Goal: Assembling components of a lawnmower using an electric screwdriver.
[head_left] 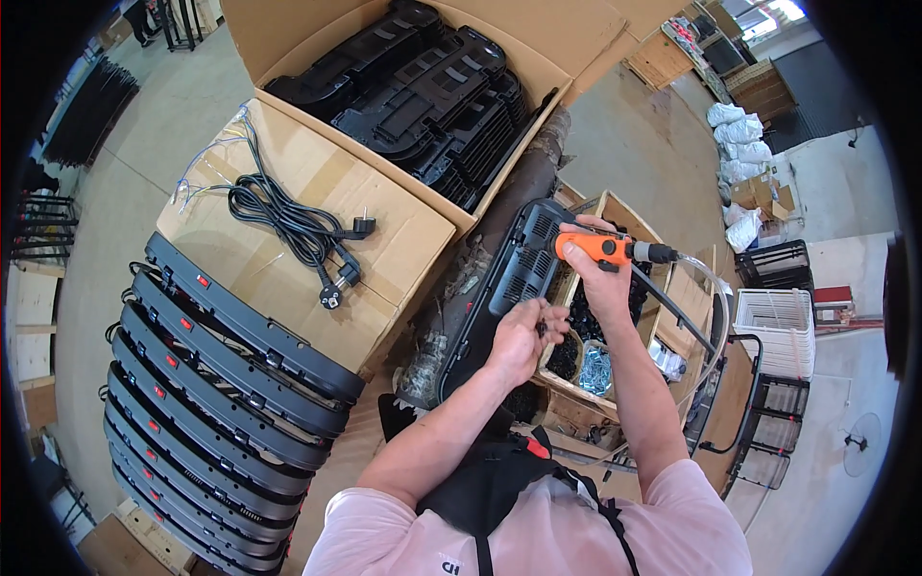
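Note:
My right hand (603, 278) is wrapped round an orange air screwdriver (594, 248), with a clear hose (715, 278) running from its back end. The tool's front end points left, over a long black plastic housing (519, 278) with vent slots, which lies tilted before me. Just below the tool, my left hand (523, 341) is closed, fingers curled, beside the housing's near right edge. Something small and dark shows at its fingertips, too small to name. Under my right forearm, a wooden parts box (573, 392) holds small black pieces (583, 322) and a bag of silvery fasteners (595, 368).
On the left, black curved housings with red switches (158, 391) are stacked beside a cardboard box (384, 216). A black power cord (279, 216) lies on that box. Behind it, an open carton (533, 158) holds black plastic shells (427, 96). White crates (773, 322) stand right.

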The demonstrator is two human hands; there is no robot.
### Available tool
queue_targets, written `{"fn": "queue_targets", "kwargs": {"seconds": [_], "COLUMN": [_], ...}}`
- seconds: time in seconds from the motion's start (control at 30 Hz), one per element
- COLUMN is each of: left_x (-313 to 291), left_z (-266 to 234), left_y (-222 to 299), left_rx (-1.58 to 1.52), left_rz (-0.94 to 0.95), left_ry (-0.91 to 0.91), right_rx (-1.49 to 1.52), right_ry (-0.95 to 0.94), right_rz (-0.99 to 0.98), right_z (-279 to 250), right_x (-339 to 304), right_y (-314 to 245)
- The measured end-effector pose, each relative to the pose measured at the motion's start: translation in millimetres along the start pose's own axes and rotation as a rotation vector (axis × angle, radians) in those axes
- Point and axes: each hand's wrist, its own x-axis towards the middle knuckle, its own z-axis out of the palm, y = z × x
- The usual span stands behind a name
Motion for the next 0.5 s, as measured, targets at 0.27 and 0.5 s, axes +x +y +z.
{"fn": "queue_targets", "kwargs": {"seconds": [0.27, 0.5], "left_x": [-33.0, -66.5], "left_z": [-30.4, -36.7], "left_y": [-5.9, -5.1], "left_rx": [0.317, 0.416], "left_rz": [-0.057, -0.005], "left_ry": [-0.013, 0.103], "right_rx": [-0.022, -0.138], "right_ry": [-0.035, -0.121], "right_rz": [0.027, -0.052], "right_z": [5.1, 16.4], "right_x": [9.3, 19.1], "right_y": [7.3, 9.4]}}
